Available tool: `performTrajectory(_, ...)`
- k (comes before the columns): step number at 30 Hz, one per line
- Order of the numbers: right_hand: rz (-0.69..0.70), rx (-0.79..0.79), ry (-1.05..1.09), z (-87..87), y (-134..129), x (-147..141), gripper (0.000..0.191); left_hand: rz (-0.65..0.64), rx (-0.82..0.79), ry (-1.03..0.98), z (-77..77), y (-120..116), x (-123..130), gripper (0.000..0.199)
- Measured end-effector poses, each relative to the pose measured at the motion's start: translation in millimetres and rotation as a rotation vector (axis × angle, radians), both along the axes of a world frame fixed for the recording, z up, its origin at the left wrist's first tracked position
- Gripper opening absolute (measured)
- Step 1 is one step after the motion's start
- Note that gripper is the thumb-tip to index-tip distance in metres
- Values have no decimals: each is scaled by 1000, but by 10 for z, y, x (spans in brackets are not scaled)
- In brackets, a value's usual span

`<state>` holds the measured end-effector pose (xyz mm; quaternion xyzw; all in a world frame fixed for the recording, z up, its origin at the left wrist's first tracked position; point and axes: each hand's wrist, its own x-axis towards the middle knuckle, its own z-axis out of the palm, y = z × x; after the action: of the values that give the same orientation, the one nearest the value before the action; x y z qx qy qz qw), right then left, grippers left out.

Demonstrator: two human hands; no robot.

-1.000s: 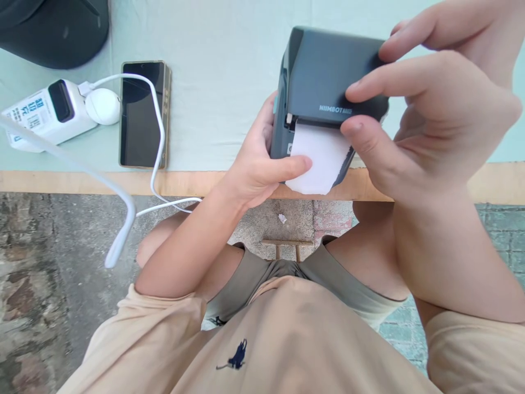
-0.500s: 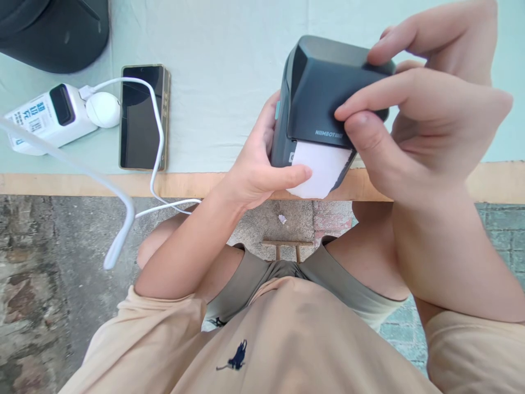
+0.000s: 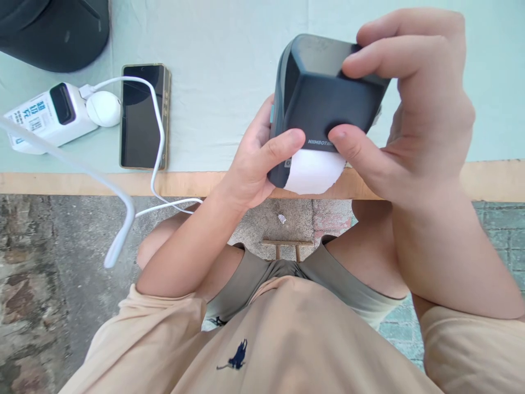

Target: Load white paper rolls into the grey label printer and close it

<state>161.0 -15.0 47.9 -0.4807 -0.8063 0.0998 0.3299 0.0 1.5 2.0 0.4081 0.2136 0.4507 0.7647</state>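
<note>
A dark NIIMBOT label printer (image 3: pixel 328 104) is held up over the table's near edge, tilted toward me. White label paper (image 3: pixel 315 172) hangs from its front slot, with an uneven end. My left hand (image 3: pixel 262 153) wraps the printer's left side, thumb on its front by the slot. On the right, my right hand (image 3: pixel 414 109) grips the lid, fingertips on the top and thumb at the front edge beside the brand name. The printer's underside is hidden.
A phone (image 3: pixel 141 117) lies left of the printer on the pale cloth. Beside it is a white power bank (image 3: pixel 53 117) with a white cable (image 3: pixel 158 137) trailing off the edge. A black item (image 3: pixel 57 38) stands at the back left. A paper scrap (image 3: pixel 282 219) lies on the ground.
My left thumb has moved from the paper up onto the printer's front. My right hand has shifted left, its fingers higher on the lid. The printer has turned slightly.
</note>
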Motion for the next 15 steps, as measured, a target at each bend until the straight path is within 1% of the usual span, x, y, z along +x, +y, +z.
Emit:
performTrajectory(5, -27, -39, 2, 11, -2, -19, 35, -78, 43, -1, -65, 63, -35, 36)
performTrajectory(8, -3, -33, 27, -6, 12, -12, 35, -40, 23, 41, -47, 49, -42, 34)
performTrajectory(11, 36, -53, 45, -22, 25, 1, 51, -9, 14, 73, -22, 25, -56, 34)
performTrajectory(13, 14, -75, 40, -5, 23, -5, 61, -12, 51, 79, -6, 14, -67, 39)
performTrajectory(15, -35, -50, 103, 34, 9, -29, 62, -7, 89, 83, 25, -4, -61, 43)
